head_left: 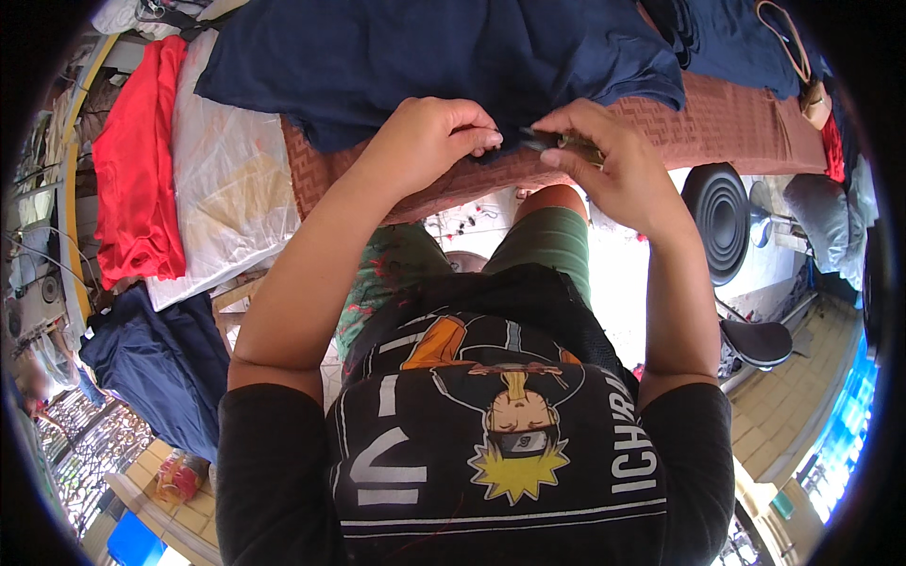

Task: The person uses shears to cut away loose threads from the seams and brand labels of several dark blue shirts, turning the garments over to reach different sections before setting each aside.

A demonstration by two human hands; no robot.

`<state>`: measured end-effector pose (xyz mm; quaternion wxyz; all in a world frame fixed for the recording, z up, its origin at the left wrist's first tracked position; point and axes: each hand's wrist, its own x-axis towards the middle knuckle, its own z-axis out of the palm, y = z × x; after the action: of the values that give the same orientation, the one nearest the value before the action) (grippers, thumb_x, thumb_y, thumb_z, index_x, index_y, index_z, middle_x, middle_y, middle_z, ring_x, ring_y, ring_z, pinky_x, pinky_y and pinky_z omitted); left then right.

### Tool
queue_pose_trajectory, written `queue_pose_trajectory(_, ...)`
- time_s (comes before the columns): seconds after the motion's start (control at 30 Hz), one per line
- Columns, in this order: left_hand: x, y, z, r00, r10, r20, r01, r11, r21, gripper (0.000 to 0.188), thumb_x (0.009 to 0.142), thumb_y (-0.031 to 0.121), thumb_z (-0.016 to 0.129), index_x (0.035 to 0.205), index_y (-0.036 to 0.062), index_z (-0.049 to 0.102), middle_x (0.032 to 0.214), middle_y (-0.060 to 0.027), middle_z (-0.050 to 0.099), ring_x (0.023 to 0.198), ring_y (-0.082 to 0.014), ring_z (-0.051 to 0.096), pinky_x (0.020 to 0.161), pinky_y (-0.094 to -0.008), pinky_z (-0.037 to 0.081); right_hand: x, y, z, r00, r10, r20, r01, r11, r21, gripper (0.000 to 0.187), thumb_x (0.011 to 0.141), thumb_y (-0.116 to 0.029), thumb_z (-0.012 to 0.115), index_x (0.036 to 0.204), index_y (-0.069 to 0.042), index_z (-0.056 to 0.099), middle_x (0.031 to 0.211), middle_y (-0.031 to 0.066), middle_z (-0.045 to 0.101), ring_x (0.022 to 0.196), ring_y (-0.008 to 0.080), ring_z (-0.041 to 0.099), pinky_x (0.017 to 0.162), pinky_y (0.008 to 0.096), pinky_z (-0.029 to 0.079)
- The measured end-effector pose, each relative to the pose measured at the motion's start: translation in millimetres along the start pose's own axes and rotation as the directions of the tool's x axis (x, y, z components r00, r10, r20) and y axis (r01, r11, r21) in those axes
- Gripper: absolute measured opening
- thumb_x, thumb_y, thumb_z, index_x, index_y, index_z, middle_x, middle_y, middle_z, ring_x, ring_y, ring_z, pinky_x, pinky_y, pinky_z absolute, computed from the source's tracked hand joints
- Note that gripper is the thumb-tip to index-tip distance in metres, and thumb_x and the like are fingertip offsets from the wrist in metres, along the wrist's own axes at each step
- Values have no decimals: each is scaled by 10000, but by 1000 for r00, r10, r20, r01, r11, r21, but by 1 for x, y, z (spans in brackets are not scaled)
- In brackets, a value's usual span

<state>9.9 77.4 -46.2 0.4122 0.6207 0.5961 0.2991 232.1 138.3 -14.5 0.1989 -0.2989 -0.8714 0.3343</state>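
A large navy cloth (425,57) lies spread over the table in front of me, its near edge hanging toward my lap. My left hand (429,141) is closed, thumb and forefinger pinched at that near edge; any thread between them is too small to see. Just to its right, my right hand (613,160) holds small dark thread snips (540,140), partly hidden by the fingers. The tip of the snips points left toward the pinched edge, a short gap from my left fingertips.
Brown patterned cloth (736,123) covers the table. More navy cloth (731,47) lies at the far right. At the left are a red cloth (142,160), a plastic-covered board (226,179) and a hanging navy cloth (160,358). A round black ridged seat (715,224) stands at the right.
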Motion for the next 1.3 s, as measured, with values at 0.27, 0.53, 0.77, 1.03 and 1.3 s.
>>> queue_pose_trajectory(0.27, 1, -2, -1, 1000, -7, 26, 8, 999, -32, 150, 897, 141, 639, 946, 4, 674, 791, -35, 674, 739, -86, 606, 702, -242, 491, 2, -1, 13, 996, -38, 79, 49, 989, -143, 174, 823, -73, 664, 984, -11, 640, 898, 119, 623, 796, 312, 636, 692, 349, 491)
queue_pose_trajectory(0.53, -1, 0, 0, 1000, -4, -1, 4, 1000, 6, 171, 894, 168, 644, 959, 13, 674, 778, -45, 680, 732, -100, 621, 693, -256, 492, 9, -2, 22, 996, -75, 54, 83, 982, -171, 156, 818, -182, 657, 936, -86, 622, 881, 87, 613, 785, 333, 617, 668, 424, 482)
queue_pose_trajectory(0.77, -6, 5, 3, 997, 27, -73, -22, 997, 69, 169, 881, 179, 651, 944, 25, 681, 766, -59, 674, 721, -135, 637, 689, -265, 493, 11, -9, 22, 992, -79, 103, 102, 962, -252, 135, 816, -175, 648, 916, -91, 616, 892, 78, 625, 805, 330, 625, 681, 427, 491)
queue_pose_trajectory(1.03, -50, 42, -74, 938, 147, 313, -149, 989, -18, 117, 849, 113, 665, 849, -4, 661, 867, -83, 643, 779, -156, 619, 694, -260, 472, 1, -10, -2, 1000, -6, 4, 6, 998, -63, 202, 820, -141, 663, 999, -56, 620, 930, 105, 636, 836, 299, 651, 692, 384, 503)
queue_pose_trajectory(1.3, -40, 0, 7, 899, 378, -220, -264, 870, 416, 152, 777, 140, 729, 892, 49, 689, 966, -72, 652, 813, -214, 636, 754, -306, 510, 6, -3, 23, 999, -6, -53, 12, 993, 118, 180, 852, -53, 649, 1024, -12, 613, 894, 104, 630, 817, 216, 625, 737, 303, 489)
